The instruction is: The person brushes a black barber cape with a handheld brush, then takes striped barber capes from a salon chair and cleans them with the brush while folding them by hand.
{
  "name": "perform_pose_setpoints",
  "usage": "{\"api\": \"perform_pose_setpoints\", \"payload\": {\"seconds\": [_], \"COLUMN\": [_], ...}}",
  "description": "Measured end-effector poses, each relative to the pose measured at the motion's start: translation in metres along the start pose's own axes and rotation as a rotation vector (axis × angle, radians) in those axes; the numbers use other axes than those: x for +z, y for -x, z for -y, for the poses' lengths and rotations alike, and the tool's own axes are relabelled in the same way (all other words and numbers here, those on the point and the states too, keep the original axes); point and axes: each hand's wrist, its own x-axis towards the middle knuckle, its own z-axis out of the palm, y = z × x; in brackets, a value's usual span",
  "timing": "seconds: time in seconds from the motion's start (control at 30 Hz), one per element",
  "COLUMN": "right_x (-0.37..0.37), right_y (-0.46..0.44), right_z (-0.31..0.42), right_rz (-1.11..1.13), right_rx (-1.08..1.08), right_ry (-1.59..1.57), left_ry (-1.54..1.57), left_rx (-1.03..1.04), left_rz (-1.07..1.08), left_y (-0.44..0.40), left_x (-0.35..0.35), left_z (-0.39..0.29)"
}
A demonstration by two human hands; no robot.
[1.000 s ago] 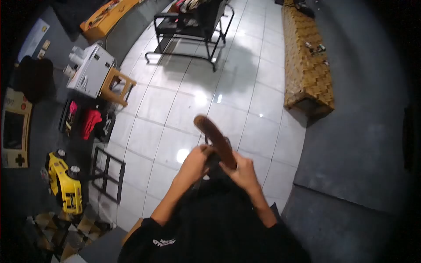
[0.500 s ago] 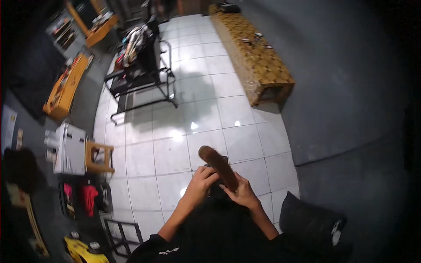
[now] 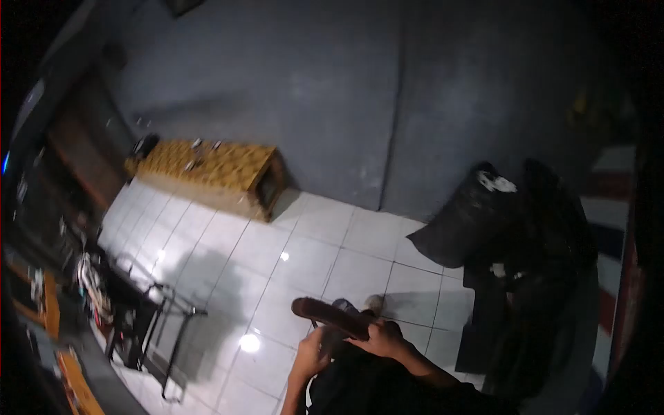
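A long brown item (image 3: 328, 316) with a rounded far end is held in front of my body; its exact kind does not show. My right hand (image 3: 380, 342) grips its near end, with the thumb along its side. My left hand (image 3: 312, 353) is closed just below and to the left of it, fingers curled inward. A darker part lies between the hands under the brown item, too dim to make out. My shoes (image 3: 373, 303) show just beyond the item on the floor.
A low bench with a woven-pattern top (image 3: 207, 162) stands along the grey wall (image 3: 332, 90), small objects on it. A black metal rack (image 3: 166, 311) holding cloths is at left. A black cushion-like bag (image 3: 470, 214) and dark fabric (image 3: 546, 277) are at right. White tiles (image 3: 346, 263) cover the floor.
My view has swung right, so the bench and rack appear farther left and the dark fabric at right comes into view. The brown item stays in my hands and points more leftward.
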Motion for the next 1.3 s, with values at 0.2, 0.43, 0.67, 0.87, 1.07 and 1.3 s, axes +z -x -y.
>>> {"api": "perform_pose_setpoints", "payload": {"seconds": [0.2,0.43,0.67,0.87,1.07,1.3], "right_x": [-0.052,-0.118,-0.184,-0.26,-0.319,-0.412], "right_y": [0.038,0.039,0.037,0.024,-0.003,-0.07], "right_z": [0.009,-0.007,-0.079,-0.123,-0.187,-0.221], "right_rz": [-0.235,-0.355,-0.391,-0.511,-0.607,-0.509], "right_rx": [0.13,0.138,0.343,0.276,0.158,0.182], "right_ry": [-0.125,-0.295,-0.528,-0.497,-0.251,-0.043], "left_ry": [-0.04,0.023,0.159,0.113,0.075,-0.132], "left_rx": [0.176,0.178,0.293,0.441,0.597,0.682], "left_rz": [0.239,0.278,0.313,0.389,0.354,0.248], "left_y": [-0.044,-0.102,-0.168,-0.243,-0.321,-0.436], "left_x": [0.02,0.066,0.135,0.19,0.222,0.248], "left_z": [-0.049,-0.081,-0.109,-0.129,-0.182,-0.219]}}
